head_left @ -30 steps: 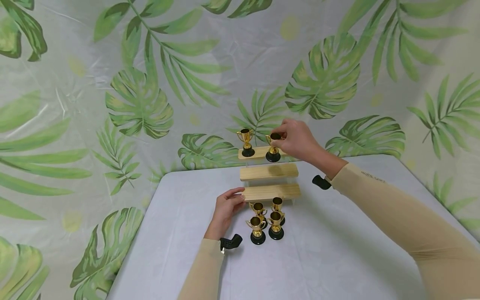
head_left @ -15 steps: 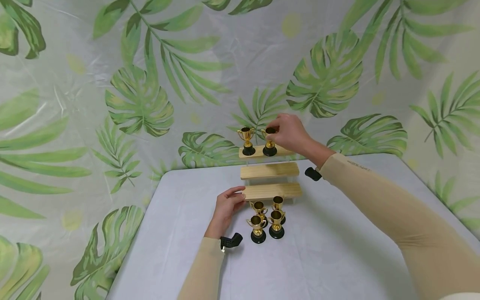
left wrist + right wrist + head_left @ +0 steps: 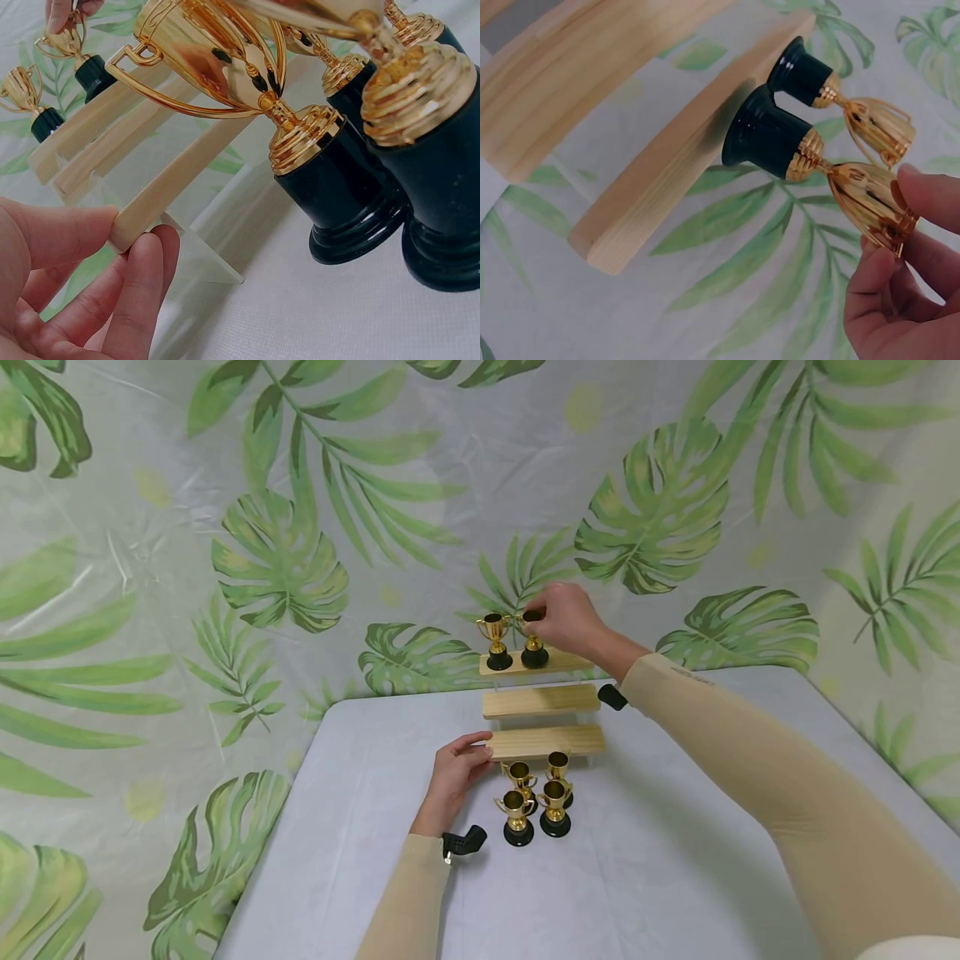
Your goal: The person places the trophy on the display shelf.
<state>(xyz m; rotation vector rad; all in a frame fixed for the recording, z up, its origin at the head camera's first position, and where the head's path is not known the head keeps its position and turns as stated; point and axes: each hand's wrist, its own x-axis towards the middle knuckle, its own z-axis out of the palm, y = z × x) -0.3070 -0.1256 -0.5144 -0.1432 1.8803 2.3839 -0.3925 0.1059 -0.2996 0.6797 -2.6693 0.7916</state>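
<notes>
White table (image 3: 690,852) backed by leaf-printed sheet (image 3: 420,493). Trophy (image 3: 862,196) pinched near rim by fingers of right hand (image 3: 572,620), upright on top shelf (image 3: 572,662), beside second trophy (image 3: 493,630) at left end. Bottom shelf's (image 3: 547,741) left end pinched by left hand (image 3: 453,772). Four trophies (image 3: 556,815) grouped before its front edge; insides dark.

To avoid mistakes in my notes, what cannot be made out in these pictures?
Head: held trophy, cup partly covered by the right hand.
Head: rear left table trophy, base partly hidden by the front left trophy.
Head: print on the right sleeve, too small to read.
Left wrist: nearest trophy, top cut off by the upper edge.
</notes>
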